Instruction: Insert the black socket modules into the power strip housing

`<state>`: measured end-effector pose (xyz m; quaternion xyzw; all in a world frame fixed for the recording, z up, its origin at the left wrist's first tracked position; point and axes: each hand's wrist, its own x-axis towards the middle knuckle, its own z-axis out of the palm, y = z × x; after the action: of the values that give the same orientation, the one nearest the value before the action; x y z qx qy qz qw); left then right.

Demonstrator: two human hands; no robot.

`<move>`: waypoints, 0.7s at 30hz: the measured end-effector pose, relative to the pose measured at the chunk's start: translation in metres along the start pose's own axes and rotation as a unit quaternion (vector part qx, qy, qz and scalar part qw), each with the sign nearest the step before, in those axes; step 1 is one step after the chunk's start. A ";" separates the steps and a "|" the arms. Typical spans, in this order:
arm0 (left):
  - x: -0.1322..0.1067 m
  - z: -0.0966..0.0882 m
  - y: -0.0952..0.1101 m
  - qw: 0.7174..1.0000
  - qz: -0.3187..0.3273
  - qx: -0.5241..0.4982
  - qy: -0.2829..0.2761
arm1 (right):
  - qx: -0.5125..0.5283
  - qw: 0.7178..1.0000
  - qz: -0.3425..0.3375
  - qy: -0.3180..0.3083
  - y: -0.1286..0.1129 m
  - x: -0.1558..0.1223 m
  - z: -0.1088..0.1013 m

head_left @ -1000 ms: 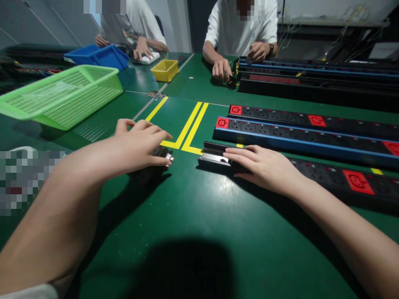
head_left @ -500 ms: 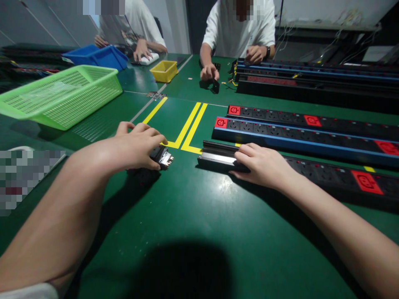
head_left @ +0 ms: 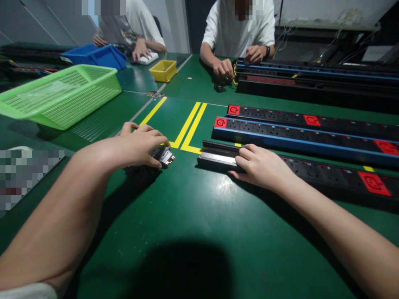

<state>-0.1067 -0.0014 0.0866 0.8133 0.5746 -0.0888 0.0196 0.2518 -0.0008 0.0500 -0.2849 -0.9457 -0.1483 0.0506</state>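
Note:
My left hand (head_left: 141,145) is closed over a small black module with metal contacts (head_left: 164,155), held just above the green table (head_left: 193,232). Its contact end points right, toward the open end of a long black power strip (head_left: 215,158) that lies across the table. My right hand (head_left: 263,167) grips that strip near its open left end, fingers curled over the top. A short gap separates the module from the strip's end.
Two more power strips, one blue-edged (head_left: 296,135) and one black (head_left: 280,114), lie behind mine. A green mesh basket (head_left: 62,93) stands at the left, with a blue bin (head_left: 93,56) and a yellow bin (head_left: 163,69) farther back. Two people in white shirts work at the far side.
My left hand has closed on the module and shifted it slightly right. My right hand slid right along the strip and curled its fingers. The far person's hand moved about.

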 end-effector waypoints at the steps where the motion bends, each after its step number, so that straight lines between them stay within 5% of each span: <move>1: 0.002 0.002 -0.002 1.000 0.008 -0.004 -0.005 | 0.000 1.000 -0.001 0.000 0.000 0.000 0.000; 6: 0.010 0.006 -0.001 1.000 0.015 0.010 0.009 | -0.004 1.000 -0.002 -0.009 0.001 0.000 0.001; 18: 0.007 -0.002 0.050 0.989 0.024 0.035 0.144 | -0.010 1.000 -0.004 -0.011 0.000 0.000 -0.001; 21: 0.008 0.002 0.063 0.988 0.027 0.060 0.141 | -0.011 1.000 -0.003 -0.011 0.000 0.000 0.000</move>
<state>-0.0454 -0.0156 0.0793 0.8328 0.5430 -0.0072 -0.1075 0.2512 -0.0011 0.0504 -0.2845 -0.9453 -0.1554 0.0371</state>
